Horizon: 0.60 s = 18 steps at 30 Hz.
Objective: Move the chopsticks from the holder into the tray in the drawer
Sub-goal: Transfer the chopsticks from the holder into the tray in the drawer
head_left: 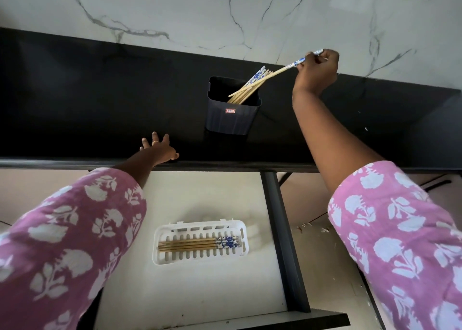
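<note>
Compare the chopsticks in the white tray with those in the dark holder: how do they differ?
The tray chopsticks lie flat and parallel; the holder chopsticks lean at an angle. The tray ones lie untouched; the right hand pinches one over the holder. Both share blue-patterned tops.

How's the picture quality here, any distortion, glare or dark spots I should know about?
Head view: wide-angle bending curves the counter edge; the black counter is underexposed, so the dark holder nearly merges with it; soft window glare on the marble wall; the white tray and its chopsticks look sharp.
</note>
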Available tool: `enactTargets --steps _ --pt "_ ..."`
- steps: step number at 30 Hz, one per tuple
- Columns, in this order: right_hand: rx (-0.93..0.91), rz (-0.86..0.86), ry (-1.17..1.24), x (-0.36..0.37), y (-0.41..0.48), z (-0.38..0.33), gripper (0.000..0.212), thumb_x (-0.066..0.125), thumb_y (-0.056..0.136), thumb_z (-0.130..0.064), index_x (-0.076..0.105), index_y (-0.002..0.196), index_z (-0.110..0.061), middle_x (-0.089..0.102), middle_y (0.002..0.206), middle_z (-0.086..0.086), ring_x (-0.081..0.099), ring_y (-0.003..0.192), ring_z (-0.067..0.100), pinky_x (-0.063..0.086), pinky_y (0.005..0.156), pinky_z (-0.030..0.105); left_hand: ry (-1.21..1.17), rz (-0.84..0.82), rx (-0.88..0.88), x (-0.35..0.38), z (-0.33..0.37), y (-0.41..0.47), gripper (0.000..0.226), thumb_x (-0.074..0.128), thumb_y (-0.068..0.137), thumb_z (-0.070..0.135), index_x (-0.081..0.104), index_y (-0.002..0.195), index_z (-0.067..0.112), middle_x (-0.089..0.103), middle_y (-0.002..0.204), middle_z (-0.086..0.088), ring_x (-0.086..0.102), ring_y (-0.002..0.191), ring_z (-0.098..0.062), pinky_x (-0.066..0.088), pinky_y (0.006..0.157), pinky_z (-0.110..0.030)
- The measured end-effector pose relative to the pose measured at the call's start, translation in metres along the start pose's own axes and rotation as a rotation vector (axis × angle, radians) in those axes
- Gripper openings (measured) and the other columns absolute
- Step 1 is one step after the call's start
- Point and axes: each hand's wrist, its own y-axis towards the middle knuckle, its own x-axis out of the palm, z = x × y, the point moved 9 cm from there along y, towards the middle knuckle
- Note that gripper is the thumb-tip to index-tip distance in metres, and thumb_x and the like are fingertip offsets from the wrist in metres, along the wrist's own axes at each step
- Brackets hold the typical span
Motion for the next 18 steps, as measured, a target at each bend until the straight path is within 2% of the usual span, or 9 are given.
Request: enactTargets --steps 3,6,9,11,13,15,16,17,18 --pt "0.093 0.053 0.082 -0.020 -0.015 0.003 0.023 0.061 0.080 0.003 0.051 0.076 -0.018 0.061 0.073 0.000 0.068 0.071 0.024 0.060 0.071 0.043 -0.138 0.063 0.084 -0.015 0.029 -0.010 0.064 0.046 0.097 0.042 0.023 0.150 0.014 0.008 0.158 -0.017 0.005 0.146 -0.039 0.012 0.116 -0.050" --pt "0.241 0.083 0.255 -0.038 -0.044 0.010 0.013 0.060 0.085 0.004 0.057 0.096 -0.001 0.062 0.082 0.009 0.065 0.068 0.021 0.060 0.061 0.028 -0.528 0.023 0.264 -0.021 0.065 -0.024 0.058 0.046 0.096 0.044 0.039 0.143 0.010 0.035 0.150 -0.013 0.033 0.138 -0.034 0.025 0.115 -0.046" --pt "0.413 0.102 0.386 -0.051 -0.076 0.030 0.022 0.061 0.085 0.003 0.057 0.107 0.005 0.062 0.099 0.023 0.064 0.077 0.026 0.058 0.055 0.021 -0.939 -0.093 0.283 -0.023 0.091 -0.043 0.056 0.048 0.094 0.047 0.049 0.135 0.010 0.045 0.144 -0.011 0.041 0.134 -0.028 0.028 0.114 -0.040" --pt "0.521 0.088 0.435 -0.059 -0.099 0.042 0.024 0.062 0.085 0.002 0.056 0.108 0.004 0.062 0.106 0.025 0.065 0.079 0.026 0.058 0.055 0.020 -1.139 -0.095 0.322 -0.032 0.105 -0.055 0.046 0.048 0.096 0.042 0.055 0.126 0.007 0.051 0.138 -0.011 0.045 0.133 -0.025 0.031 0.111 -0.032" --pt "0.632 0.092 0.463 -0.065 -0.118 0.061 0.026 0.062 0.085 0.002 0.057 0.110 0.006 0.062 0.107 0.026 0.065 0.079 0.025 0.057 0.053 0.018 -1.308 -0.081 0.406 -0.041 0.116 -0.069 0.047 0.045 0.098 0.038 0.051 0.129 0.004 0.057 0.131 -0.011 0.052 0.124 -0.021 0.033 0.110 -0.028" --pt "0.656 0.049 0.488 -0.071 -0.130 0.080 0.016 0.061 0.085 0.001 0.063 0.101 0.000 0.063 0.107 0.025 0.066 0.083 0.022 0.048 0.048 0.004 -1.431 -0.024 0.454 -0.048 0.115 -0.080 0.033 0.047 0.099 0.031 0.058 0.115 0.005 0.065 0.111 -0.006 0.062 0.105 -0.015 0.041 0.104 -0.024" --pt "0.688 -0.049 0.511 -0.065 -0.137 0.084 0.017 0.060 0.085 0.000 0.065 0.085 -0.016 0.062 0.107 0.023 0.065 0.085 0.013 0.040 0.046 -0.001 -1.473 0.004 0.469 -0.049 0.112 -0.084 0.024 0.048 0.099 0.026 0.061 0.104 0.007 0.067 0.101 -0.004 0.065 0.096 -0.012 0.046 0.097 -0.021" --pt "0.777 -0.118 0.450 -0.064 -0.150 0.090 0.034 0.059 0.085 -0.001 0.056 0.070 -0.031 0.062 0.104 0.020 0.063 0.082 0.006 0.040 0.054 -0.002 -1.494 0.025 0.477 -0.050 0.110 -0.086 0.019 0.049 0.099 0.021 0.063 0.096 0.009 0.067 0.096 -0.003 0.066 0.090 -0.009 0.049 0.090 -0.019" --pt "0.802 -0.088 0.338 -0.078 -0.162 0.097 0.040 0.058 0.086 -0.002 0.047 0.061 -0.032 0.062 0.095 0.018 0.060 0.072 0.002 0.043 0.066 -0.001 -1.494 0.046 0.484 -0.050 0.106 -0.089 0.019 0.048 0.099 0.018 0.063 0.092 0.010 0.068 0.093 -0.004 0.067 0.085 -0.007 0.050 0.085 -0.018"
